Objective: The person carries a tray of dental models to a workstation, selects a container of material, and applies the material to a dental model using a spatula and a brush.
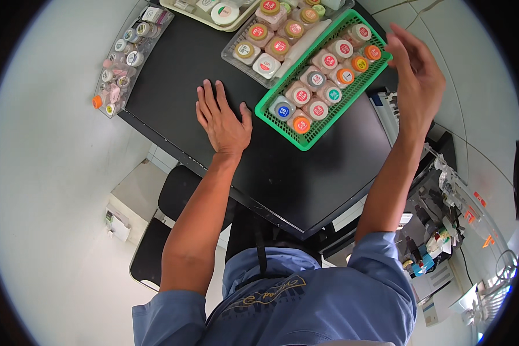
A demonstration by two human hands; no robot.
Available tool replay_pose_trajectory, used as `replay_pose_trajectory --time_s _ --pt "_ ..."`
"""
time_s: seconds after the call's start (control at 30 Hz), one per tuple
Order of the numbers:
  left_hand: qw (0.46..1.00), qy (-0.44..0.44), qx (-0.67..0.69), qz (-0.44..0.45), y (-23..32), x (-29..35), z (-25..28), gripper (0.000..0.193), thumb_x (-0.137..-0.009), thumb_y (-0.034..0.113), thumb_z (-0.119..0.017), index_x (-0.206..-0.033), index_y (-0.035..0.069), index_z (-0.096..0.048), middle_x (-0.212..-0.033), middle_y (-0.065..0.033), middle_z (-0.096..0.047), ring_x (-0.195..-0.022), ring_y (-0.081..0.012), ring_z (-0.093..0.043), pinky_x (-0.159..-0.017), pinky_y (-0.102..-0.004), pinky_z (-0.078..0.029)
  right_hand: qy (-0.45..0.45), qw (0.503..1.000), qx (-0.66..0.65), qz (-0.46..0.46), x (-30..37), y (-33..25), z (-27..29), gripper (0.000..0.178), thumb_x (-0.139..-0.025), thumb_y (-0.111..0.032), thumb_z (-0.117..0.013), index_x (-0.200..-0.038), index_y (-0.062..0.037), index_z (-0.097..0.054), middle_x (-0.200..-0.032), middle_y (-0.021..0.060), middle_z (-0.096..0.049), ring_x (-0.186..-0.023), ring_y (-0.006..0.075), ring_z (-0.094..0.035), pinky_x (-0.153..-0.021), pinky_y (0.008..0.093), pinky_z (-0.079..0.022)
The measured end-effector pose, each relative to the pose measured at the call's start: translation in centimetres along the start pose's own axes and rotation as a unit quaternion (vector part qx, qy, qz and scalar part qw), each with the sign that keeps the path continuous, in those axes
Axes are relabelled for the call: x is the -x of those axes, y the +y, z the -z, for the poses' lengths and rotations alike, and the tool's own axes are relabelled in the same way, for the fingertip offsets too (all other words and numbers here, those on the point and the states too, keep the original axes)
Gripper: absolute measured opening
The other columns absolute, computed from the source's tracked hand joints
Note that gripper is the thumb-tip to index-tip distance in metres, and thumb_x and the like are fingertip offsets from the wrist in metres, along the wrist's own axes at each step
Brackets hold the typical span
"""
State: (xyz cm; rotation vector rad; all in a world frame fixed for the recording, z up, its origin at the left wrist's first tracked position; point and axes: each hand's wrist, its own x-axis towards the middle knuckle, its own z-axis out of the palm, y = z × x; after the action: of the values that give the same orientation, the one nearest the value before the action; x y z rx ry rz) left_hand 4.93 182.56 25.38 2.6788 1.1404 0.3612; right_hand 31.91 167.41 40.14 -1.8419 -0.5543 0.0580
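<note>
Green basket (275, 128) holds lidded jars (329, 60); left fingers (210, 96) spread wide; right fingers (412, 41) bent, grip unclear.

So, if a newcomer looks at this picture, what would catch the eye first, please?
Probably the bright green basket on the black table, filled with jars under white, orange and other coloured lids. Next, perhaps, the right hand by the basket's far right end, and the left hand spread palm down on the table, left of the basket.
</note>
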Motion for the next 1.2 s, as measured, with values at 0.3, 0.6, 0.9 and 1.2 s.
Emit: replay_pose_trajectory --time_s 0.3,0.6,0.9,1.2 --pt "0.998 -0.026 0.026 0.052 -0.8 -2.7 0.4 0.063 -0.097 0.022 -0.060 -0.151 -0.002 -0.039 -0.158 -0.0245 -0.034 -0.155 -0.0436 -0.019 -0.125 -0.0626 -0.014 -0.011 0.992 0.003 -0.128 4.1 -0.1 1.9 0.023 -0.100 -0.013 -0.071 -0.119 -0.0018 -0.076 -0.091 0.0023 -0.074 -0.081 0.0067 -0.066 -0.073 0.0235 -0.053" --pt "0.969 0.078 -0.050 0.230 -1.3 -9.7 -2.3 0.070 -0.104 0.034 -0.046 -0.160 -0.002 -0.026 -0.171 -0.0234 -0.016 -0.160 -0.0386 -0.010 -0.124 -0.0669 -0.007 -0.067 0.992 0.079 -0.071 0.9 -0.6 -1.1 0.023 -0.095 -0.009 -0.074 -0.117 -0.0025 -0.076 -0.099 0.0069 -0.075 -0.081 0.0114 -0.068 -0.070 0.0263 -0.055" --pt "0.968 0.033 -0.056 0.243 -0.3 -10.2 -1.4 0.072 -0.102 0.032 -0.049 -0.160 -0.002 -0.025 -0.170 -0.0244 -0.015 -0.161 -0.0392 -0.008 -0.124 -0.0658 -0.006 -0.149 0.976 0.137 0.082 -1.8 -0.8 -13.9 0.037 -0.084 -0.016 -0.086 -0.117 -0.0058 -0.074 -0.107 0.0126 -0.072 -0.082 0.0251 -0.067 -0.074 0.0387 -0.057" --pt "0.968 0.022 -0.052 0.246 -0.5 -10.4 -1.1 0.074 -0.099 0.031 -0.051 -0.160 -0.004 -0.025 -0.170 -0.0246 -0.015 -0.160 -0.0405 -0.008 -0.124 -0.0667 -0.005 0.064 0.992 -0.100 -0.046 -5.4 -0.1 -8.6 0.027 -0.095 -0.009 -0.078 -0.119 0.0003 -0.071 -0.113 0.0094 -0.073 -0.102 0.0136 -0.069 -0.089 0.0277 -0.058"
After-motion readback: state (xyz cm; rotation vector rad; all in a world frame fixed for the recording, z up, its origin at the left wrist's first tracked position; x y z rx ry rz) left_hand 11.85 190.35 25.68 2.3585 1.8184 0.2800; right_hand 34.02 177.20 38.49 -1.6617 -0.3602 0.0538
